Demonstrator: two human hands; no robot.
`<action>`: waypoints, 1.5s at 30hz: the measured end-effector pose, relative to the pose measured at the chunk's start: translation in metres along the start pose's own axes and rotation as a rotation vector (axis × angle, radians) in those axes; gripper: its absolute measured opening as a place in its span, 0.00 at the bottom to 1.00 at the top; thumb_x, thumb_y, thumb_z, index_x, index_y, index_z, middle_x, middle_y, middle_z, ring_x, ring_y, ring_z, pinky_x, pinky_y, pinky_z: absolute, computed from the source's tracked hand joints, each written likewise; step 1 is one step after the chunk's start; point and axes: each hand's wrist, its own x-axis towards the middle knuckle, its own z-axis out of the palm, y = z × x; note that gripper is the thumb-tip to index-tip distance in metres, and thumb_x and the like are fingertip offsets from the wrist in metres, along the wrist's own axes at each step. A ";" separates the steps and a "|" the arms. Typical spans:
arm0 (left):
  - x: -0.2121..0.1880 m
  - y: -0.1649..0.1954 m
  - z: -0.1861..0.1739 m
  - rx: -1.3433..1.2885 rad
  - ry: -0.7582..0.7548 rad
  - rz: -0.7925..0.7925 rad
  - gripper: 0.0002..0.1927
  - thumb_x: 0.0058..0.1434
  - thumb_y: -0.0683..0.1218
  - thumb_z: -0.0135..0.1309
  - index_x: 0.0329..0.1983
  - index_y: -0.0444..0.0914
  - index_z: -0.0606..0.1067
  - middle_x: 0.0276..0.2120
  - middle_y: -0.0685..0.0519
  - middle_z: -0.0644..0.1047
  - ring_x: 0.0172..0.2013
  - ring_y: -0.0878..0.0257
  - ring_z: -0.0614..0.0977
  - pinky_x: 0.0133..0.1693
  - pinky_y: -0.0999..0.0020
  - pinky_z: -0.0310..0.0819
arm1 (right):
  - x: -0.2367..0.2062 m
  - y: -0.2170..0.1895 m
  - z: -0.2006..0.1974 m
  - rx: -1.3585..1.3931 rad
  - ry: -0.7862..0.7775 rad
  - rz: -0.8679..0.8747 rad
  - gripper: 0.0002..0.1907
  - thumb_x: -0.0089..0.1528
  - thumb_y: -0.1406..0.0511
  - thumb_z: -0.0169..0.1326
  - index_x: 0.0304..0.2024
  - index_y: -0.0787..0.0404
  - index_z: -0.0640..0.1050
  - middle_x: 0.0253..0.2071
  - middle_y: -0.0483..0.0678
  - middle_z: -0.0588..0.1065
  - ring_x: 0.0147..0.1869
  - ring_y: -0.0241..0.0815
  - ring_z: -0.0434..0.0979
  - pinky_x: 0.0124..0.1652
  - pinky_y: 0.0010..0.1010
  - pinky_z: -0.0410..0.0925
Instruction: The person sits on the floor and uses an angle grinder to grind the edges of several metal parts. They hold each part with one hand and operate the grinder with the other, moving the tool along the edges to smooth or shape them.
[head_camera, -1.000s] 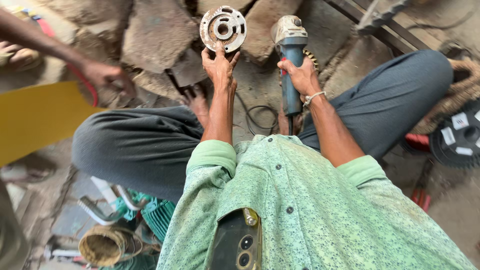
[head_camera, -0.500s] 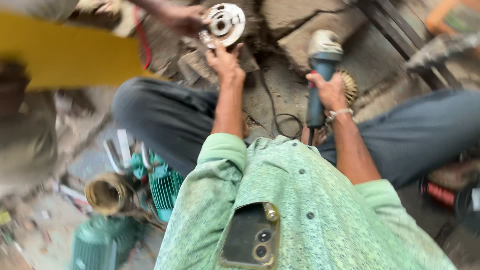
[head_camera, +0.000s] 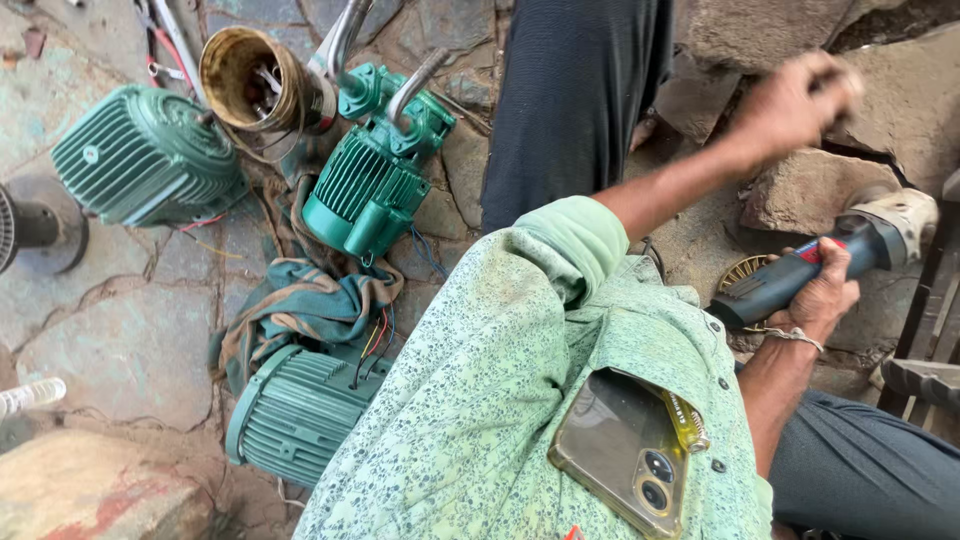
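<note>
The stone floor (head_camera: 130, 340) is cracked and dusty. A person sits on it in a green shirt (head_camera: 500, 420) and dark trousers (head_camera: 570, 90). Three green motors lie to the left: one big ribbed motor (head_camera: 145, 155) at the far left, a pump motor (head_camera: 365, 185) with metal pipes beside it, and a third motor (head_camera: 295, 410) lower down, close to the shirt. A dirty cloth (head_camera: 290, 300) lies between the pump motor and the third motor. A rusty can (head_camera: 250, 75) sits just above the pump motor.

The grinder (head_camera: 830, 260) is on the right, low over the rocks (head_camera: 810, 185). The right hand (head_camera: 825, 290) is wrapped tight around its blue handle. The left hand (head_camera: 795, 100) is lifted above the rocks and looks curled, but it is blurry, so I cannot tell if it holds anything. A phone (head_camera: 625, 450) sits in the shirt pocket.
</note>
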 end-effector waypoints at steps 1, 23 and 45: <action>-0.009 -0.004 0.002 0.150 -0.099 -0.006 0.16 0.61 0.55 0.53 0.45 0.41 0.79 0.25 0.55 0.84 0.21 0.68 0.85 0.26 0.67 0.81 | 0.000 -0.001 0.000 0.009 0.000 0.004 0.26 0.63 0.58 0.64 0.52 0.71 0.70 0.36 0.58 0.79 0.35 0.51 0.83 0.37 0.40 0.80; -0.089 -0.070 0.001 0.352 -0.955 -0.216 0.46 0.34 0.56 0.75 0.54 0.32 0.72 0.41 0.42 0.83 0.38 0.58 0.86 0.37 0.61 0.86 | 0.006 0.011 0.002 0.017 -0.226 -0.390 0.15 0.74 0.63 0.48 0.54 0.68 0.78 0.48 0.56 0.78 0.49 0.50 0.82 0.50 0.39 0.77; -0.086 -0.078 0.008 -0.012 -0.629 -0.694 0.44 0.45 0.83 0.50 0.47 0.44 0.77 0.29 0.58 0.77 0.33 0.69 0.83 0.36 0.67 0.83 | -0.053 -0.021 0.023 0.136 -0.073 -0.108 0.29 0.57 0.53 0.63 0.51 0.66 0.74 0.38 0.49 0.78 0.37 0.39 0.82 0.37 0.32 0.79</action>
